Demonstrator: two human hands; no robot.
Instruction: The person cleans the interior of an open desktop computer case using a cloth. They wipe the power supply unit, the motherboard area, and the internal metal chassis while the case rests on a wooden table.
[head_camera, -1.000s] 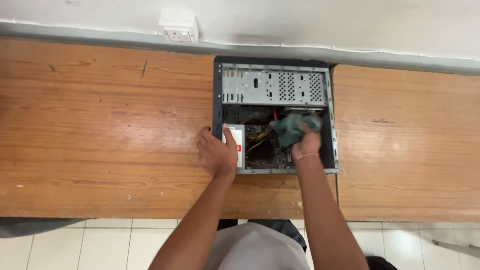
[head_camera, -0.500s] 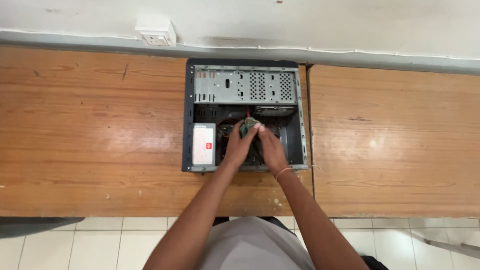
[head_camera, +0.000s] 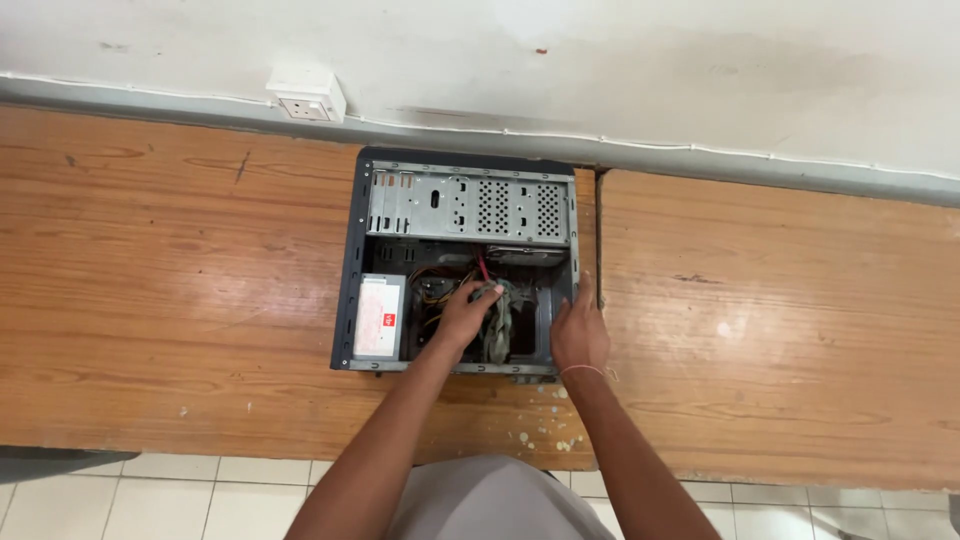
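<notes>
The computer case (head_camera: 462, 262) is black outside with a grey perforated metal panel; its power supply (head_camera: 381, 318) is white with a red mark. The cloth (head_camera: 497, 318) inside looks greenish-grey. Brown wooden table (head_camera: 170, 260), white wall socket (head_camera: 306, 96).

Computer case (head_camera: 460, 205) on desk (head_camera: 180, 260), wall socket (head_camera: 307, 98) behind-left, power supply (head_camera: 379, 318) inside left

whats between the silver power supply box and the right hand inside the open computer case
In the head view, the left hand lies between the silver power supply box and the right hand, gripping a dusty grey-green cloth, beside tangled coloured wires.
</notes>
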